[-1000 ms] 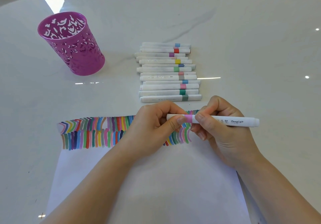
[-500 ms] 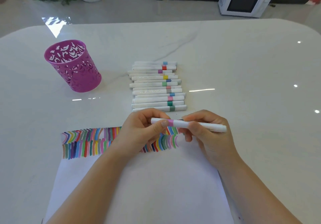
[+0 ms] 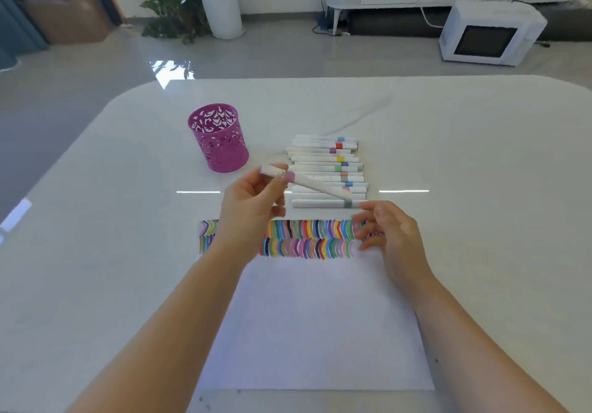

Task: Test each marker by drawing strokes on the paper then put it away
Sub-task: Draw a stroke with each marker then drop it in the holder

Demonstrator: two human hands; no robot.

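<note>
My left hand (image 3: 253,204) pinches a capped white marker with a pale pink band (image 3: 307,182), lifted above the table and slanting down to the right, over the row of markers. My right hand (image 3: 389,233) hovers over the right end of the coloured strokes with its fingers loosely curled and nothing in it. The white paper (image 3: 314,323) lies in front of me with two rows of coloured strokes (image 3: 307,238) along its far edge. A row of several white markers (image 3: 326,171) lies side by side just beyond the paper. The purple perforated pen cup (image 3: 219,138) stands upright to their left.
The white table (image 3: 480,188) has rounded far corners. Beyond it on the floor are a white microwave (image 3: 490,33), a potted plant (image 3: 179,9) and a white cabinet.
My right hand has let go of the marker and dropped toward the paper. My left hand has lifted the marker up and to the left, toward the cup. The view has tilted upward.
</note>
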